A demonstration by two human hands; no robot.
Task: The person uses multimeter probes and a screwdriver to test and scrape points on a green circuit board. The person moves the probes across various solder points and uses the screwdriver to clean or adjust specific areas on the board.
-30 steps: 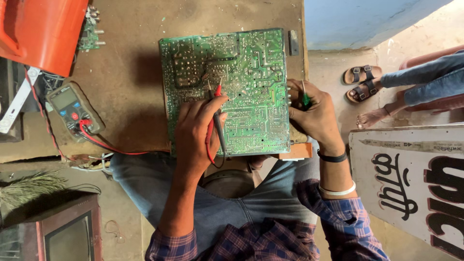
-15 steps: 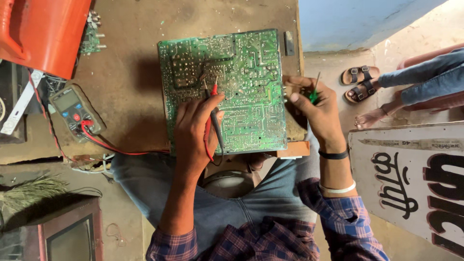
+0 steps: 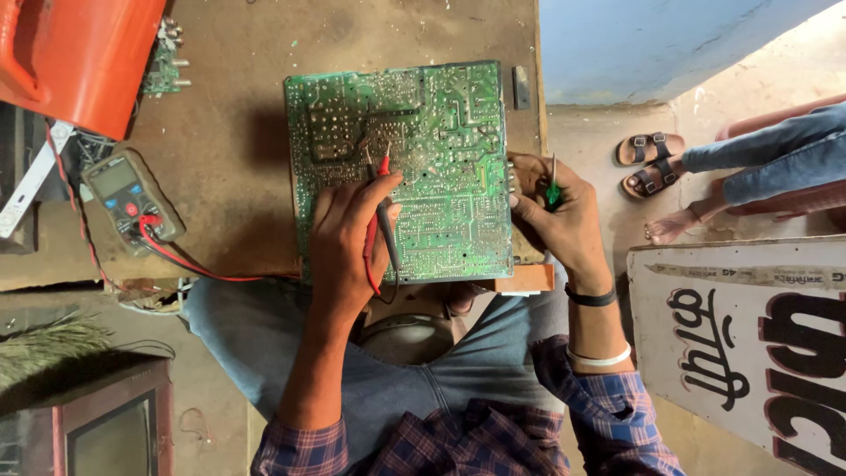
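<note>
Just one view here, from a head-worn camera that looked straight down over the wearer's lap at the brown worktop (image 3: 220, 203). It sat fairly close, with the green circuit board (image 3: 441, 150) mid-frame and the floor (image 3: 617, 203) along the right edge.

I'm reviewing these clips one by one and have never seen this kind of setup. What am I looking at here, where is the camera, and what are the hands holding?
The camera sits on a person's head and looks down at their own hands and lap. There is no robot. On the brown table lies a green circuit board, solder side up. The left hand presses a red probe and a black probe to the board; a red lead runs to a grey multimeter. The right hand steadies the board's edge and holds a small green-handled tool. Someone else's sandalled feet are at the right.
</note>
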